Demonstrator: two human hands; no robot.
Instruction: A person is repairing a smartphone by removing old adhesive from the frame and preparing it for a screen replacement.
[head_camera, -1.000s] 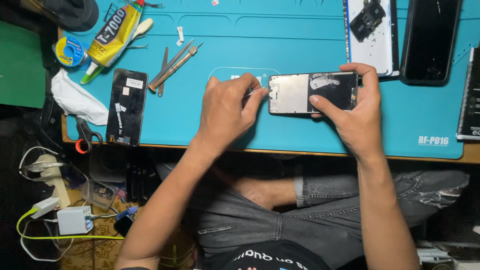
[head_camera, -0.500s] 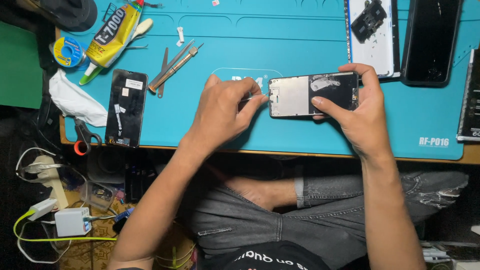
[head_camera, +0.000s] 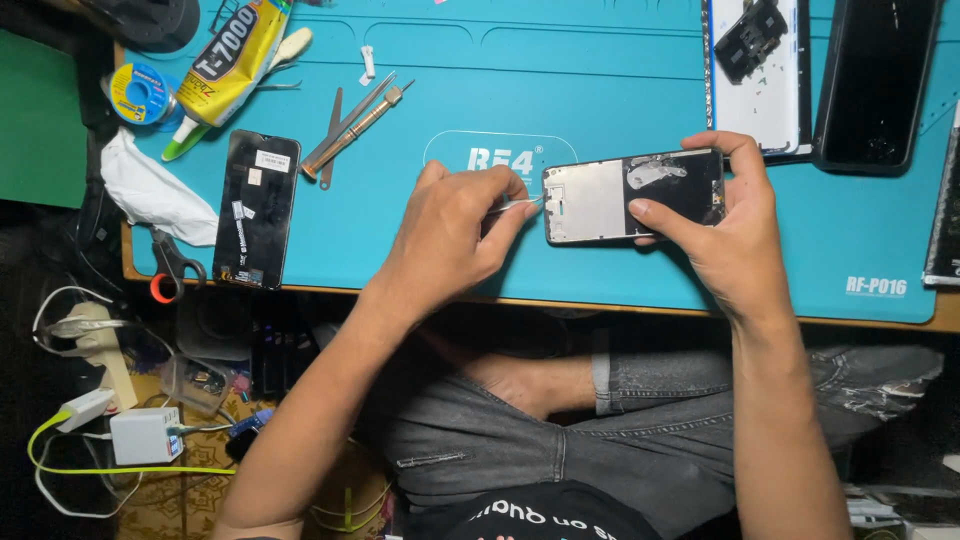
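An opened phone frame, silver inside with a dark right part, lies across the teal work mat. My right hand grips its right end, thumb on top. My left hand pinches thin metal tweezers, whose tip touches the frame's left edge.
On the mat's left lie a black phone panel, metal tools, a glue tube, a solder spool, a white cloth and scissors. Another panel and a dark phone sit top right. Chargers and cables cover the floor.
My left hand has shifted slightly, and the tweezers tip now rests at the frame's left edge. The right hand keeps its hold on the frame.
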